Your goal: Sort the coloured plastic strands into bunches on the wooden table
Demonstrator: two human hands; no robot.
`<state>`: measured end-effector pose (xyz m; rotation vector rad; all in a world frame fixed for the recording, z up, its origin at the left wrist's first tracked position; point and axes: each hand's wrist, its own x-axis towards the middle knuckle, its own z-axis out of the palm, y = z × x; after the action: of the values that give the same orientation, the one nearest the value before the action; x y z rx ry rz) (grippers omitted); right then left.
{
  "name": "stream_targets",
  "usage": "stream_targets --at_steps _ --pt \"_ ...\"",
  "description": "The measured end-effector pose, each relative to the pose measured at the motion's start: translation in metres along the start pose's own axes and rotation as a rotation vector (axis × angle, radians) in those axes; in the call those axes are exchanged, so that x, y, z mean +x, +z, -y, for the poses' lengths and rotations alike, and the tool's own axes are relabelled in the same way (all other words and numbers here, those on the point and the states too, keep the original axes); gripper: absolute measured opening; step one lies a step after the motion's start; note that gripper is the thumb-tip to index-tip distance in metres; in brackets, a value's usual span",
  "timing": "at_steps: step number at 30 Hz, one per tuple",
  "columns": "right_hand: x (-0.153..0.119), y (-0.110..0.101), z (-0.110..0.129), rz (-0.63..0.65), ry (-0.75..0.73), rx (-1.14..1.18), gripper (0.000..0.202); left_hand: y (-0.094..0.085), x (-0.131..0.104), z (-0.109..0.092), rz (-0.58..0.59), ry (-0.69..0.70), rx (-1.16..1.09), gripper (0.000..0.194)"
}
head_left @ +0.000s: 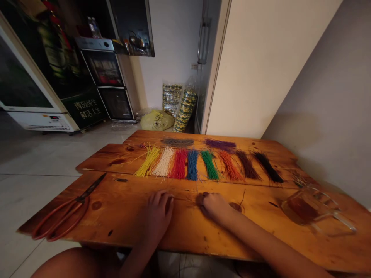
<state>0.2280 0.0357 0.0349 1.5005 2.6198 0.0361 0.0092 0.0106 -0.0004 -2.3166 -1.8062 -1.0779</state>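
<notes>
My left hand (160,210) rests low over the wooden table with its fingers curled together. A thin brown strand (185,199) shows faintly at its fingertips and runs across toward my right hand (215,206). That hand is closed in a pinch around the other end, its fingertips partly hidden and blurred. Beyond my hands lies a row of strand bundles: yellow (148,160), white (164,162), red (180,164), blue (192,165), green (210,165), orange (231,166), brown (248,165) and black (268,166).
Behind the row lie a grey bundle (177,142) and a purple bundle (220,144). Red-handled scissors (69,212) are at the left of the wooden table (121,212). A glass jug (304,210) with brown liquid stands at the right, near loose strands (300,180).
</notes>
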Motion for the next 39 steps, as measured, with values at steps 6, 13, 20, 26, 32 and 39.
stream_targets --at_steps 6,13,20,26,32,39 --pt "0.020 -0.009 0.003 0.152 -0.088 -0.020 0.019 -0.006 -0.007 0.008 -0.114 -0.161 -0.294 0.017" --pt "0.024 -0.019 -0.005 0.175 -0.169 0.055 0.020 -0.011 -0.016 0.012 -0.209 -0.226 -0.403 0.016" --pt "0.009 -0.030 -0.043 0.033 -0.031 0.268 0.017 -0.016 -0.019 -0.008 -0.117 -0.127 -0.274 0.015" --pt "-0.008 -0.029 -0.069 0.008 -0.069 0.521 0.027 0.004 0.012 -0.036 0.195 0.115 -0.055 0.017" --pt "-0.032 -0.001 -0.077 0.012 -0.090 0.693 0.031 0.030 0.036 -0.043 0.465 0.347 0.205 0.014" --pt "-0.029 -0.002 -0.069 -0.018 -0.077 0.452 0.031 0.033 0.040 -0.041 0.486 0.463 0.234 0.016"
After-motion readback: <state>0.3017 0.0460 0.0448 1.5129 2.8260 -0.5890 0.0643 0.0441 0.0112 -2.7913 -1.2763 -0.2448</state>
